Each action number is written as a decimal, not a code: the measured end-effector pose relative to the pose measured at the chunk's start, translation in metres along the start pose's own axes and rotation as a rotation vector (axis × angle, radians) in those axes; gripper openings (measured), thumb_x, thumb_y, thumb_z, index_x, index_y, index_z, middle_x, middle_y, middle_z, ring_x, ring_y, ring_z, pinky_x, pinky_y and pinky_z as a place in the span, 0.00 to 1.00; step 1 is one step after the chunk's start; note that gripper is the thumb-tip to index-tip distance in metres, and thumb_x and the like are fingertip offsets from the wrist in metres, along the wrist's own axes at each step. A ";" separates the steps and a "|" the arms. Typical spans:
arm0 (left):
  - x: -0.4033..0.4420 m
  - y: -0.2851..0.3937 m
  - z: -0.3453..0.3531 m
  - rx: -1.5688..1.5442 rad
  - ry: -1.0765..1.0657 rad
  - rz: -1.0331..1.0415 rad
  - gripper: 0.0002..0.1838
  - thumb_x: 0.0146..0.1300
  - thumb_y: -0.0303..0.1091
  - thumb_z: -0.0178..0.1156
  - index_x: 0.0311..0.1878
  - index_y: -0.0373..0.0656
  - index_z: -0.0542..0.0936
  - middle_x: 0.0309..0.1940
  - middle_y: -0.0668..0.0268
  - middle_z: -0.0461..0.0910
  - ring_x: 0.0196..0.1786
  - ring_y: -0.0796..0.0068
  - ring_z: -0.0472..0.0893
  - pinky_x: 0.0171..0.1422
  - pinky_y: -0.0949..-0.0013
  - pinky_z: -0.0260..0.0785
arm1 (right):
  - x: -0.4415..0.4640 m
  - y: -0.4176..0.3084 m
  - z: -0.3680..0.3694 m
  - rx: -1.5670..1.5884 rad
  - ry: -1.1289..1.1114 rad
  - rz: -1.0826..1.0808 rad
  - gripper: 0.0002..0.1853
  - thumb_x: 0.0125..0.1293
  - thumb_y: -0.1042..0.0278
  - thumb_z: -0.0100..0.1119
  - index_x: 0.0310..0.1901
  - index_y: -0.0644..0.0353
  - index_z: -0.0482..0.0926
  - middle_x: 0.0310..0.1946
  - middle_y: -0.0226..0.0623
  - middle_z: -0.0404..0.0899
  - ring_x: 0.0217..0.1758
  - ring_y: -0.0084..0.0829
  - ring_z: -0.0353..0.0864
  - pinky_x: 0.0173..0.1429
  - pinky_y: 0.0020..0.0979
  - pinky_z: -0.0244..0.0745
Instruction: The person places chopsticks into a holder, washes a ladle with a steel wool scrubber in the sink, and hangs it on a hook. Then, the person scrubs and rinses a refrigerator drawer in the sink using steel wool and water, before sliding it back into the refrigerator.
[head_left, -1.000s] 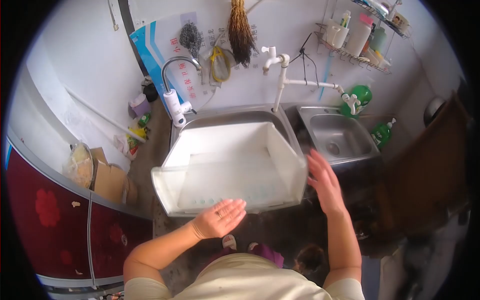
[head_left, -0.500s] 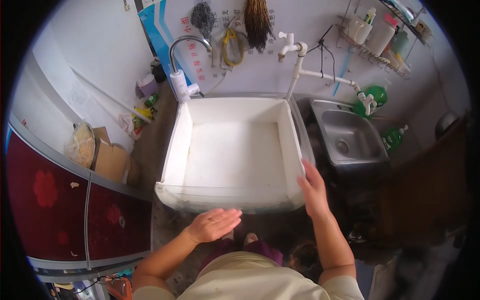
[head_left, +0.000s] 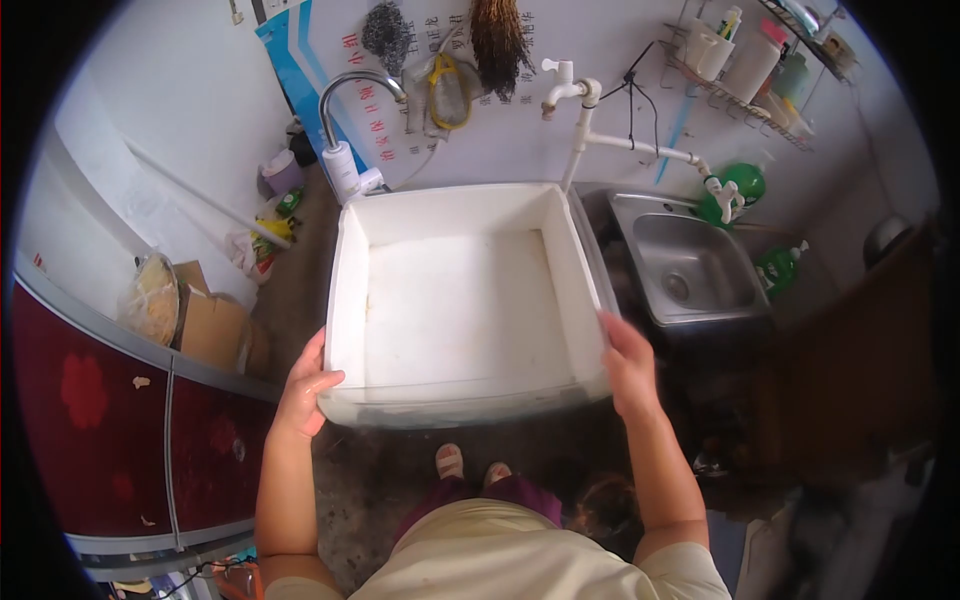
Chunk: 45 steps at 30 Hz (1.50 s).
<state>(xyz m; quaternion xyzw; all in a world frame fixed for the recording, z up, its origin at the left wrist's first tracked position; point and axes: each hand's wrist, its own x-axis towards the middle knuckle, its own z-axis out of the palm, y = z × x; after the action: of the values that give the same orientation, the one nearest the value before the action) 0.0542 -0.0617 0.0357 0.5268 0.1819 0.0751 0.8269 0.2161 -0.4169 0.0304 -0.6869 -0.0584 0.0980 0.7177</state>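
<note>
A large white drawer-like bin [head_left: 460, 310] with a clear front edge rests over the left sink, its open side facing up. At its left front corner my left hand [head_left: 308, 390] grips the wall, thumb over the rim. My right hand [head_left: 628, 362] holds the right side near the front corner, with its fingers partly hidden behind the wall. Behind the bin stand a chrome faucet [head_left: 340, 165] and a white pipe tap [head_left: 572, 95]. The bin covers most of the left sink.
A smaller steel sink [head_left: 690, 265] sits on the right beside green bottles [head_left: 778, 268]. A wire shelf [head_left: 740, 100] hangs above. Red cabinets [head_left: 110, 410] and a cardboard box [head_left: 212, 325] stand at the left. Feet [head_left: 450, 460] show on the floor below.
The bin has tipped back from its earlier tilt, so its inside faces up. My left hand has moved left from its front edge and taken hold of the corner; my right hand has closed on the side.
</note>
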 end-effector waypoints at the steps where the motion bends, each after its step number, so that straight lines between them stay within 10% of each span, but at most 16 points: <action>1: 0.002 0.002 0.004 -0.033 -0.049 -0.032 0.42 0.42 0.20 0.53 0.67 0.35 0.55 0.62 0.55 0.62 0.65 0.63 0.62 0.68 0.63 0.53 | 0.007 0.001 -0.005 0.037 -0.002 -0.008 0.29 0.48 0.87 0.41 0.57 0.72 0.67 0.46 0.41 0.76 0.46 0.24 0.76 0.51 0.21 0.66; 11: 0.095 -0.011 -0.005 -0.036 0.264 0.289 0.52 0.43 0.14 0.52 0.71 0.43 0.35 0.65 0.52 0.55 0.68 0.61 0.55 0.69 0.63 0.49 | 0.097 -0.004 -0.072 -0.105 -0.316 -0.086 0.24 0.45 0.87 0.42 0.48 0.69 0.75 0.43 0.39 0.79 0.46 0.27 0.78 0.53 0.24 0.69; 13: 0.121 -0.010 -0.016 0.058 0.324 0.342 0.44 0.43 0.16 0.52 0.68 0.41 0.51 0.61 0.54 0.62 0.64 0.62 0.62 0.67 0.65 0.54 | 0.115 -0.003 -0.078 -0.051 -0.348 -0.068 0.22 0.46 0.86 0.43 0.45 0.68 0.77 0.41 0.38 0.79 0.44 0.27 0.78 0.52 0.25 0.69; 16: 0.143 -0.004 -0.032 0.258 0.194 0.225 0.28 0.44 0.17 0.50 0.54 0.35 0.72 0.46 0.59 0.74 0.48 0.67 0.74 0.56 0.70 0.64 | 0.140 -0.006 -0.076 -0.256 -0.230 -0.087 0.19 0.48 0.84 0.46 0.43 0.68 0.78 0.39 0.38 0.80 0.42 0.26 0.79 0.51 0.25 0.70; 30: 0.109 -0.005 -0.008 0.210 0.132 0.101 0.28 0.43 0.17 0.44 0.53 0.28 0.71 0.43 0.55 0.77 0.44 0.68 0.77 0.49 0.71 0.67 | 0.201 -0.014 -0.039 -0.841 0.545 -0.140 0.18 0.47 0.65 0.63 0.41 0.62 0.80 0.35 0.41 0.81 0.38 0.33 0.80 0.45 0.31 0.73; 45: 0.092 -0.011 0.015 0.013 0.214 0.142 0.36 0.34 0.10 0.36 0.55 0.25 0.68 0.51 0.50 0.74 0.54 0.64 0.75 0.60 0.69 0.64 | 0.260 -0.125 0.099 -0.956 0.408 -1.222 0.27 0.55 0.58 0.64 0.56 0.54 0.69 0.51 0.45 0.72 0.60 0.50 0.64 0.59 0.40 0.65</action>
<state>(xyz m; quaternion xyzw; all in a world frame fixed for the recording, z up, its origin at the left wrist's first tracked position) 0.1438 -0.0504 0.0117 0.5327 0.2317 0.1881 0.7920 0.4548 -0.2674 0.1463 -0.7711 -0.3276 -0.4752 0.2689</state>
